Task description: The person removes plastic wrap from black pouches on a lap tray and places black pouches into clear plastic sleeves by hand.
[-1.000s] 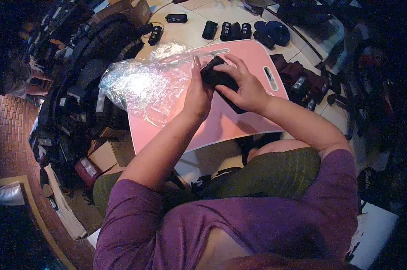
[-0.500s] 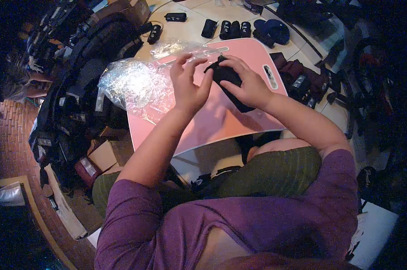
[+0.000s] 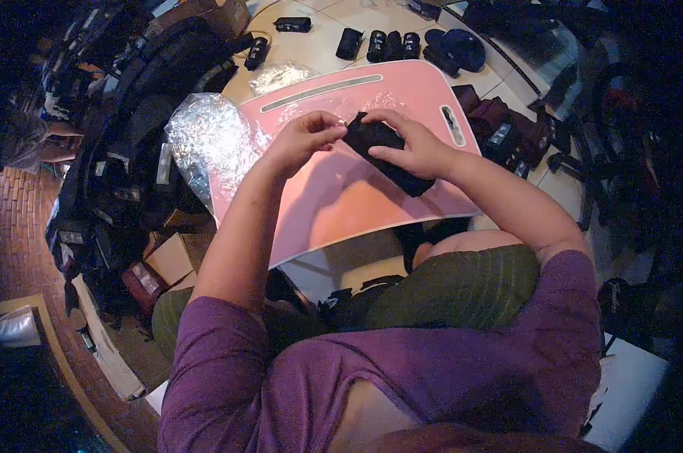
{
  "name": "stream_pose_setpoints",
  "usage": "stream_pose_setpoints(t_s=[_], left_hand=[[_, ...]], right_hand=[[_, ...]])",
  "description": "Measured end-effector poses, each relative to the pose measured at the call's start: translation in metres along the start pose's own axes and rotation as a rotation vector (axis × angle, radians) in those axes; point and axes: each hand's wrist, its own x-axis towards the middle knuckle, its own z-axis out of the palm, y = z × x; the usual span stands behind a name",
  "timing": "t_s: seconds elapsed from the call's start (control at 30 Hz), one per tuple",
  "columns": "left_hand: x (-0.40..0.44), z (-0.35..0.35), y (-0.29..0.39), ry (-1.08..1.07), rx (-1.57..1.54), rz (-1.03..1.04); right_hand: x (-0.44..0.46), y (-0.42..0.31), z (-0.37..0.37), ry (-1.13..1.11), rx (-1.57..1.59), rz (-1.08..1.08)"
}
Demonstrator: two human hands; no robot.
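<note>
A black rolled or folded cloth bundle [image 3: 398,174] lies slantwise over the pink lap table [image 3: 334,219]. My right hand [image 3: 420,151] grips it from the right, thumb on the near side and fingers over its upper end. Just left of that end, my left hand [image 3: 303,143] has thumb and fingertips pinched together. Whatever is in the pinch is too small to make out. Crinkled clear plastic bags [image 3: 217,140] are heaped at the table's left edge, close to my left forearm.
Several black rolled bundles [image 3: 393,47] stand on the floor beyond the table, beside a dark blue cap [image 3: 462,50]. Dark red and black packs [image 3: 507,132] lie to the right. Dark packed goods [image 3: 107,189] and an open cardboard box [image 3: 171,260] crowd the left.
My left hand has moved down and its spread fingers have closed into a pinch. The bundle and my right hand have shifted slightly down. The plastic near the table's top slot has moved away.
</note>
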Motion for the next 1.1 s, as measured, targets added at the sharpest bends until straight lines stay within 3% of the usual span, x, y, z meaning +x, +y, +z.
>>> stream_pose_setpoints(t_s=[0.13, 0.2, 0.23, 0.3, 0.47, 0.53, 0.87, 1.1], left_hand=[[0.005, -0.004, -0.004, 0.067, 0.143, 0.039], [0.007, 0.003, -0.006, 0.203, 0.467, 0.327], [0.006, 0.007, -0.003, 0.203, 0.467, 0.326], [-0.001, 0.016, 0.004, 0.335, 0.816, 0.441], [-0.006, 0.028, 0.010, 0.465, 0.939, 0.509], [-0.006, 0.029, 0.012, 0.566, 1.135, 0.795], [-0.010, 0.040, 0.009, 0.559, 1.154, 0.827], [-0.008, 0.041, 0.008, 0.574, 1.107, 0.836]], right_hand=[[0.000, -0.003, 0.000, -0.028, -0.155, -0.046], [0.000, -0.004, 0.001, -0.028, -0.194, -0.037], [-0.001, -0.004, 0.001, 0.001, -0.244, -0.060], [-0.001, -0.002, 0.001, 0.029, -0.293, -0.082], [-0.001, 0.002, 0.000, 0.018, -0.352, -0.074], [-0.001, 0.001, 0.000, 0.022, -0.388, -0.068], [-0.002, -0.011, 0.002, 0.217, -0.395, 0.029], [0.000, -0.016, 0.001, 0.198, -0.405, 0.003]])
